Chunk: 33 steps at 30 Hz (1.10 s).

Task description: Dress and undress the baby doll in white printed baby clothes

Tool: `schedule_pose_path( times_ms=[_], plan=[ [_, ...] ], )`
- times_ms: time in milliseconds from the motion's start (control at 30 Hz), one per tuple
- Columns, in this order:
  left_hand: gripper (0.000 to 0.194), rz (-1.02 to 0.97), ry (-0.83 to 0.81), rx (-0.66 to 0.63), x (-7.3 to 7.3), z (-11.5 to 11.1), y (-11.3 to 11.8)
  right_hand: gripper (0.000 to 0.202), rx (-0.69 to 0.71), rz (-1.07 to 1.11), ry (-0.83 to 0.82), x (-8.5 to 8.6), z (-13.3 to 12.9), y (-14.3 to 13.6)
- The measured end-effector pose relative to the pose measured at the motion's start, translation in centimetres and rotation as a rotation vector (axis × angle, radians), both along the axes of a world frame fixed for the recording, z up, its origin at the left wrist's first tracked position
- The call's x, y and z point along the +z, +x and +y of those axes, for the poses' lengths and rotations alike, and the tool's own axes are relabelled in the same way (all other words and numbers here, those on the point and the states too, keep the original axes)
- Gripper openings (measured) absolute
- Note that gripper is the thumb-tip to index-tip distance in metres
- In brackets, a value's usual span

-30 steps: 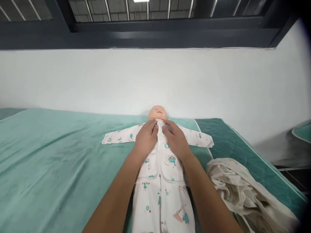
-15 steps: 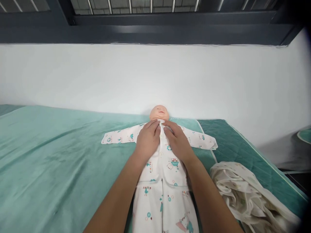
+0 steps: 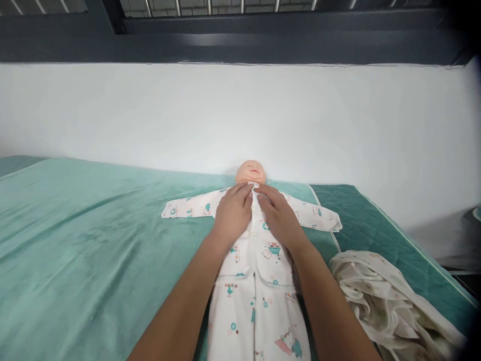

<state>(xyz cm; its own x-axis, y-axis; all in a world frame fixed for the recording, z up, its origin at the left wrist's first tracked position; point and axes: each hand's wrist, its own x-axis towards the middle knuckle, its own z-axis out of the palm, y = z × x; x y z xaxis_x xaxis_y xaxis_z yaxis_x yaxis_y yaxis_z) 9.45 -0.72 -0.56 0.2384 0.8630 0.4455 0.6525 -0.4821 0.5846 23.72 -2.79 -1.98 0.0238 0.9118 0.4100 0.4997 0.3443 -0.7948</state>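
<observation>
A baby doll [image 3: 251, 171] lies on its back with its head by the wall, dressed in a white printed baby shirt [image 3: 270, 250] and matching trousers [image 3: 240, 321]. The sleeves stretch out to both sides. My left hand [image 3: 233, 210] rests on the chest at the collar, its fingers bent and closed on the left front edge of the shirt. Opposite it, my right hand [image 3: 277, 213] has its fingers closed at the right front edge. Both sets of fingertips nearly meet just below the doll's chin. The fabric between the fingertips is mostly hidden.
A green sheet [image 3: 93, 240] covers the bed, with a darker quilted part [image 3: 361, 215] on the right. Crumpled white cloth [image 3: 379, 291] lies beside my right forearm. Behind the doll rises a white wall [image 3: 240, 110] under a dark window frame [image 3: 240, 42].
The whole view has shifted slightly, so the doll sits a little further right and higher. My hands stay at the collar with hardly any visible movement.
</observation>
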Motion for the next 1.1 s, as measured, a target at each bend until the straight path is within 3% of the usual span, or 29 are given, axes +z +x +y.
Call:
schedule_pose_path(
  times_ms=[167, 467, 1100],
  plan=[
    [0.043, 0.012, -0.012, -0.004, 0.0, 0.0, -0.1, 0.038, 0.105, -0.123, 0.079, -0.6, -0.2, 0.1],
    [0.041, 0.021, -0.043, -0.022, 0.2, -0.3, -0.1, 0.042, -0.169, 0.165, -0.12, 0.2, -1.8, -1.2],
    [0.042, -0.028, 0.019, -0.153, 0.3, -0.4, -0.2, 0.027, -0.135, 0.229, -0.046, 0.1, -1.4, -0.8]
  ],
)
